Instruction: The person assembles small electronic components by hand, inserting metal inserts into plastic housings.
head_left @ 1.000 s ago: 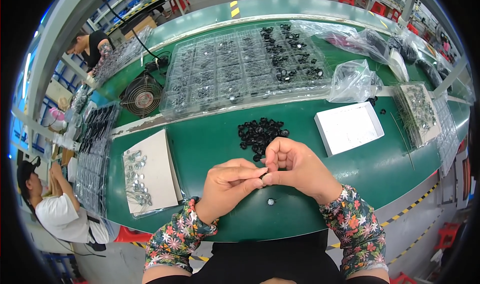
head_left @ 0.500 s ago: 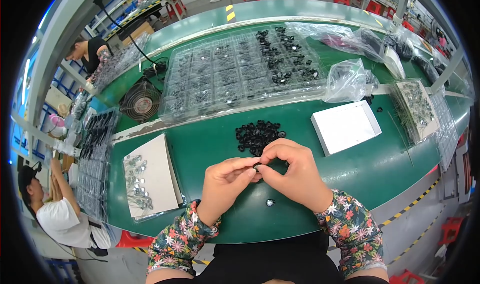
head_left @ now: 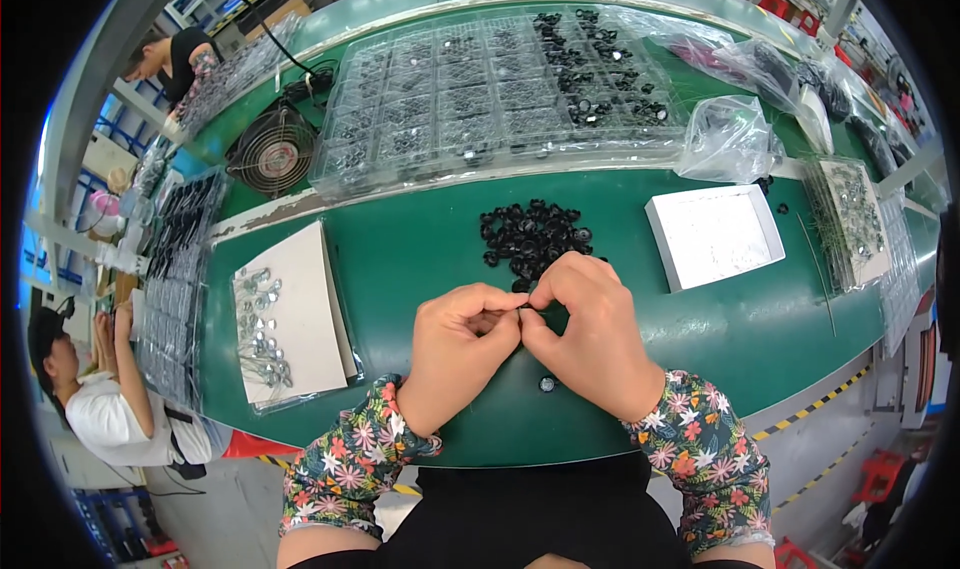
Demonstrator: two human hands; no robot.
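My left hand (head_left: 465,341) and my right hand (head_left: 592,339) meet over the green bench, thumbs and forefingers pinched together. Between the fingertips is a small black part (head_left: 524,307), almost wholly covered by them. Just beyond lies a loose pile of small black round parts (head_left: 528,231), several with ring-like rims. Closer to me, below the right hand, a single small round piece (head_left: 547,383) with a pale shiny face rests on the bench.
On the left lies a beige card (head_left: 292,314) bearing wired silvery discs. A white open box (head_left: 715,237) stands right of the pile. Behind are a clear compartment tray (head_left: 440,99), a fan (head_left: 272,157) and plastic bags (head_left: 728,139). A co-worker (head_left: 95,394) sits at left.
My view has tipped, so the bench and its things sit higher in the picture. Both hands stay together; their fingertips now cover more of the small black part.
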